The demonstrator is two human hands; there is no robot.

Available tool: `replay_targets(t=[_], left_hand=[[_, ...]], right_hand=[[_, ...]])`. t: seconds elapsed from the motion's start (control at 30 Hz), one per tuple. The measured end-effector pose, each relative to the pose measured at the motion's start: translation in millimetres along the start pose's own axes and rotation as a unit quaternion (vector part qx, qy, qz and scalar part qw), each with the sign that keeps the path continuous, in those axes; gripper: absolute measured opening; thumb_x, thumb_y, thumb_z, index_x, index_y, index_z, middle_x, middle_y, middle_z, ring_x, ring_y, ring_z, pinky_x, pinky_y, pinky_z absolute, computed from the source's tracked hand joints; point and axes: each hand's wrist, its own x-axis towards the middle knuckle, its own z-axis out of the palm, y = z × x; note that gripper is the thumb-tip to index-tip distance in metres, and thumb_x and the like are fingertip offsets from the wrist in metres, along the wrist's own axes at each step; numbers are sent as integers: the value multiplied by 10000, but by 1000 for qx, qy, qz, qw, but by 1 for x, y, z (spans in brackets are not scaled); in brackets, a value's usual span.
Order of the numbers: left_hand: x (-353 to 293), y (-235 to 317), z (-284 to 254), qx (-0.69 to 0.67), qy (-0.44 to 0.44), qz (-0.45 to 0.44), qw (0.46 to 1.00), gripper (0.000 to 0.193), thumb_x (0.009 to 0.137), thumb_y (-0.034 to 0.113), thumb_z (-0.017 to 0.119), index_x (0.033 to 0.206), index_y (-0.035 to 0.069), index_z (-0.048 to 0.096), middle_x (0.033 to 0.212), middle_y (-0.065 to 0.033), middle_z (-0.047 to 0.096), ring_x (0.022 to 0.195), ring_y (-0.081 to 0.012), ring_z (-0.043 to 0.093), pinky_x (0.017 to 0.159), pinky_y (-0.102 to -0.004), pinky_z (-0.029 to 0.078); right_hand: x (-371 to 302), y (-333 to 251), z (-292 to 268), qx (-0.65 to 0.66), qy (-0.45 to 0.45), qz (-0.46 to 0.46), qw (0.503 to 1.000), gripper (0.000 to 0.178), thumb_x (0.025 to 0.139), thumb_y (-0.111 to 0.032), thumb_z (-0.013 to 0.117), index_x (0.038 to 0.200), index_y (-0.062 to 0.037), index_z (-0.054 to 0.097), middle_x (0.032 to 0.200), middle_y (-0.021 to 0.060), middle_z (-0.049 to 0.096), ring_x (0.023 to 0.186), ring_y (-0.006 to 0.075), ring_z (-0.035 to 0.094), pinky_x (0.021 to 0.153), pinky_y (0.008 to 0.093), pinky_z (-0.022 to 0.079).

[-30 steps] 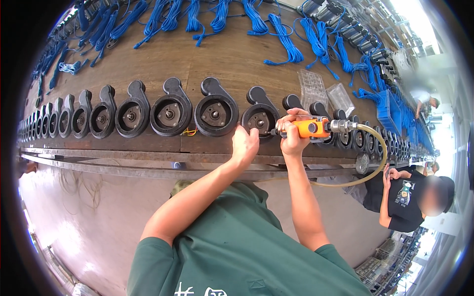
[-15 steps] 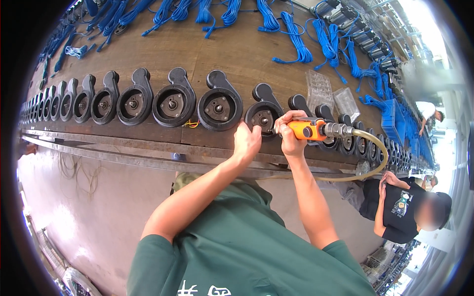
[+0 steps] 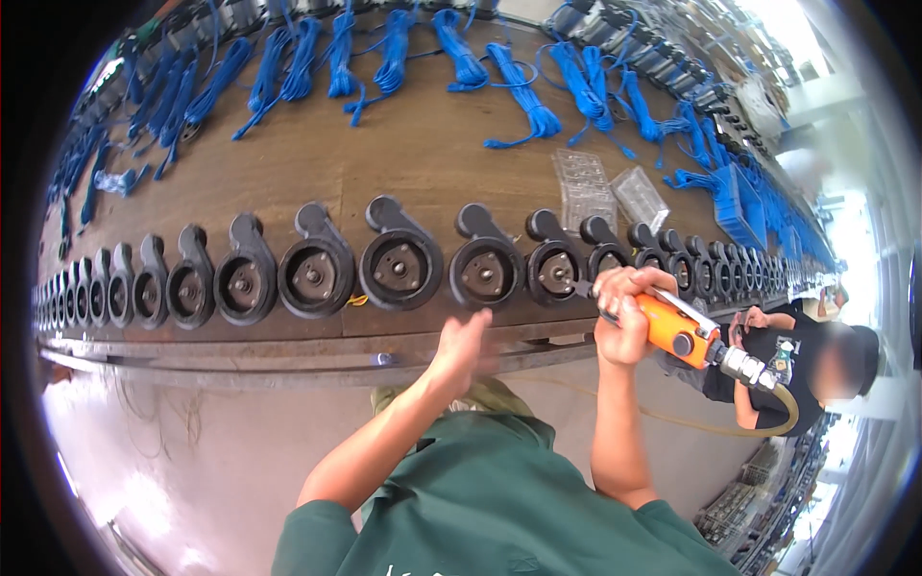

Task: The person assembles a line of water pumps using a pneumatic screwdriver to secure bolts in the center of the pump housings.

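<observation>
A long row of black round housings [image 3: 400,270], each with a rounded lobe and a dark metal disc with a central shaft, lies along the table's near edge. My right hand [image 3: 624,322] is closed around an orange air tool [image 3: 672,331] with a silver lever. A metal fitting joins the tool to a yellowish hose [image 3: 789,408]. Its tip points left, close to one housing [image 3: 556,274]; contact cannot be made out. My left hand [image 3: 459,350], partly blurred, is just below another housing [image 3: 483,274], fingers apart, with nothing visible in it.
Bundled blue cables [image 3: 523,101] lie across the far side of the brown table [image 3: 279,163]. Clear plastic trays [image 3: 584,187] and a blue crate [image 3: 738,206] stand beyond the row. A person in black [image 3: 792,355] is at the right, near the table edge.
Both hands have come away from the housing they were at. The air tool has swung, its hose end now lower right. My left hand has dropped back left, and the view has shifted.
</observation>
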Motion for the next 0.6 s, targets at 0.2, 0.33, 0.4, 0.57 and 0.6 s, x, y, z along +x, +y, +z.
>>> replay_targets(t=[0.2,0.33,0.4,0.57,0.6], left_hand=[[-10,15,45,439,-88,478,756,200,857,170,690,990,21,676,954,-124,648,909,-253,635,732,-389,524],[9,45,95,575,31,585,571,289,805,201,722,1052,53,697,1235,-161,569,1155,-351,497,978,-438,431],[19,42,109,623,88,601,493,305,815,206,713,1073,44,687,1326,-197,503,1218,-396,446,1015,-477,395],[25,12,117,700,166,548,427,341,803,199,713,1080,6,664,1439,-246,409,1301,-455,372,1056,-541,341],[23,12,119,703,170,541,428,346,793,192,721,1082,11,665,1444,-244,406,1303,-452,372,1058,-538,342]], right_hand=[[10,-14,-66,-22,89,30,995,255,756,-1,486,1010,18,496,667,61,505,551,154,484,589,331,481],[11,-3,-100,-21,89,68,993,224,766,-54,517,975,23,491,647,58,484,544,163,496,590,329,476],[9,3,-120,-14,59,96,994,224,765,-14,489,987,14,478,666,61,494,569,156,498,601,326,477],[8,24,-173,76,-5,132,988,248,827,2,526,1072,17,484,746,47,586,663,133,550,652,295,484],[6,27,-175,95,27,168,981,253,835,-9,540,1081,8,489,742,40,589,672,115,550,661,277,481]])
